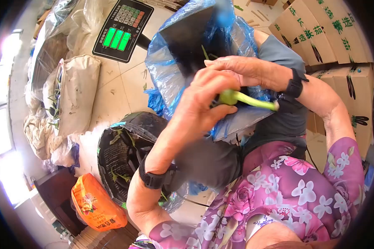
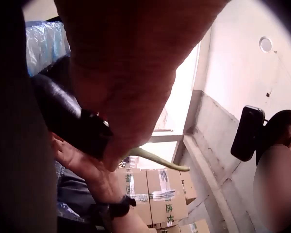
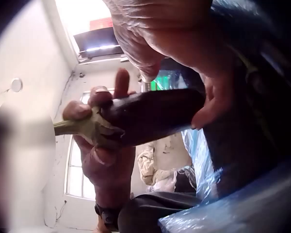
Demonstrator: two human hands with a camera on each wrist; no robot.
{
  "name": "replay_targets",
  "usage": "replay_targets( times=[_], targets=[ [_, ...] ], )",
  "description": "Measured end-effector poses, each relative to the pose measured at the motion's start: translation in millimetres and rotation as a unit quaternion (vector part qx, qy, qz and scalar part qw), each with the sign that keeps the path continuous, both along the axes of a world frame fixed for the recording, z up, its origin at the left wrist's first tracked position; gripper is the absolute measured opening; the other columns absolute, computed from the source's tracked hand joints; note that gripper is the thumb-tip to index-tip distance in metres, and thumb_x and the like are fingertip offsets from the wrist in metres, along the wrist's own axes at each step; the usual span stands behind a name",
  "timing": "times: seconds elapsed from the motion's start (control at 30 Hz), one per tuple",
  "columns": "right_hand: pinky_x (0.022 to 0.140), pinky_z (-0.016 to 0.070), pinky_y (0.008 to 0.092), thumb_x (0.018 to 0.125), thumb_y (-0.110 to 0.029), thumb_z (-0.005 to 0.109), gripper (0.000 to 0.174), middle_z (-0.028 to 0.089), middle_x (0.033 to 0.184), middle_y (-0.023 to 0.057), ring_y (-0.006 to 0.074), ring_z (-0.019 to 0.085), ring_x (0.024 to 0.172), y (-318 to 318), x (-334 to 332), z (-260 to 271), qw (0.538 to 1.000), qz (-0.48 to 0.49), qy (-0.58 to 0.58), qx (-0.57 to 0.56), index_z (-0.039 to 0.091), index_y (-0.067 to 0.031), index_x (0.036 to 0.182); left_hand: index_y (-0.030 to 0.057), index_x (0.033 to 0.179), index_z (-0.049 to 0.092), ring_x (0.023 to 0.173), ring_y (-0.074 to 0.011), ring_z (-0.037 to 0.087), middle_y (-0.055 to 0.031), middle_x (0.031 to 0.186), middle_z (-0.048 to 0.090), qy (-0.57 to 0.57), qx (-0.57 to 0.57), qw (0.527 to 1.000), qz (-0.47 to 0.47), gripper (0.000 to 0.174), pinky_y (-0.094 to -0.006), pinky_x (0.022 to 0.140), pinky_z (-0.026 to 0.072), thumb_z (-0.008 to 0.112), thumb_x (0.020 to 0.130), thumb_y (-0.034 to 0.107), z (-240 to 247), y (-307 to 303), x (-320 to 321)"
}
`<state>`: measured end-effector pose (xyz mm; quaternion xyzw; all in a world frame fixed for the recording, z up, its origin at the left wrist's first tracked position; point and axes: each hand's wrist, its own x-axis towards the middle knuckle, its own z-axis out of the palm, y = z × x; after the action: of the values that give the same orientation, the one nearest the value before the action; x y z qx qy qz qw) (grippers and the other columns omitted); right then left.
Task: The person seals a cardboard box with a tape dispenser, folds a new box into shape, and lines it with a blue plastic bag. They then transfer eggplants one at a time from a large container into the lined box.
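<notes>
A dark purple eggplant (image 3: 153,114) lies between both hands in the right wrist view. My left hand (image 1: 205,93) grips its stem end, fingers and thumb round the green cap (image 1: 227,97); the pale green stem (image 2: 157,160) sticks out past the hand. The fingers of my right hand (image 1: 249,72) curl at the opposite end of the eggplant, seen close up as the large hand (image 3: 169,41). Most of the dark body is covered by hands in the head view. Both hands are above a blue plastic bag (image 1: 162,62) lining a dark container.
A scale display (image 1: 122,31) glows green behind the bag. At the left stands a black-lined bag (image 1: 106,159) of eggplants, near an orange bag (image 1: 97,203) and a whitish sack (image 1: 81,91). Printed cardboard boxes (image 1: 320,33) are stacked at the right.
</notes>
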<state>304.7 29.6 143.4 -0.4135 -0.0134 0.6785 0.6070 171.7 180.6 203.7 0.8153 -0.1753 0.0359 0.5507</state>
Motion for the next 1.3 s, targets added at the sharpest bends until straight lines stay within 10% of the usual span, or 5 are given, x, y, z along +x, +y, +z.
replay_targets(
  times=[0.1,0.2,0.57,1.0,1.3],
  targets=[
    [0.086,0.0532,0.0299,0.102,-0.038,0.050,0.037,0.068,0.103,0.0057,0.0158,0.065,0.098,9.0,1.8,-34.3,0.938,0.142,0.247,0.200,0.063,-0.0033,0.108,0.0058,0.103,0.065,0.115,-0.0344,0.055,-0.0081,0.112,0.062,0.002,-0.008,1.000,-0.029,0.038,-0.0438,0.097,0.0435,0.078,0.067,-0.001,0.1,-12.6,0.8],
    [0.082,0.0525,0.0289,0.100,-0.029,0.054,0.025,0.065,0.100,0.0029,0.0123,0.062,0.093,-13.9,-26.0,49.9,0.982,-0.055,-0.177,0.031,0.061,-0.0065,0.107,0.0069,0.105,0.066,0.111,-0.0323,0.058,-0.0096,0.116,0.061,-0.092,0.119,0.988,-0.035,0.040,-0.0418,0.092,0.0483,0.077,0.067,-0.001,8.2,-11.5,0.0],
    [0.112,0.0317,0.0361,0.082,-0.062,0.063,0.106,0.036,0.146,0.0318,0.0358,0.040,0.135,29.7,28.1,-51.1,0.835,0.047,-0.480,-0.264,0.022,0.0111,0.147,-0.0022,0.113,0.063,0.089,-0.0142,0.064,-0.0067,0.097,0.067,0.201,-0.196,0.873,0.399,0.022,-0.0263,0.081,0.0515,0.063,0.094,0.011,-30.6,64.3,-98.6],
    [0.086,0.0511,0.0485,0.088,-0.035,0.062,0.060,0.056,0.115,0.0261,0.0415,0.057,0.105,23.8,44.4,-68.5,0.380,0.143,-0.872,-0.273,0.045,-0.0011,0.135,0.0023,0.112,0.064,0.085,-0.0123,0.066,-0.0062,0.097,0.068,0.238,-0.359,0.727,0.534,0.020,-0.0226,0.074,0.0534,0.062,0.096,0.014,-135.6,48.3,-174.4],
    [0.099,0.0443,0.0497,0.086,-0.039,0.060,0.079,0.053,0.127,0.0335,0.0471,0.055,0.116,24.1,58.0,-79.6,0.512,0.238,-0.721,-0.401,0.026,-0.0050,0.149,0.0009,0.113,0.063,0.083,-0.0110,0.065,-0.0064,0.097,0.067,0.231,-0.391,0.694,0.559,0.020,-0.0209,0.073,0.0533,0.061,0.096,0.012,-151.3,25.8,-220.3]
  ],
)
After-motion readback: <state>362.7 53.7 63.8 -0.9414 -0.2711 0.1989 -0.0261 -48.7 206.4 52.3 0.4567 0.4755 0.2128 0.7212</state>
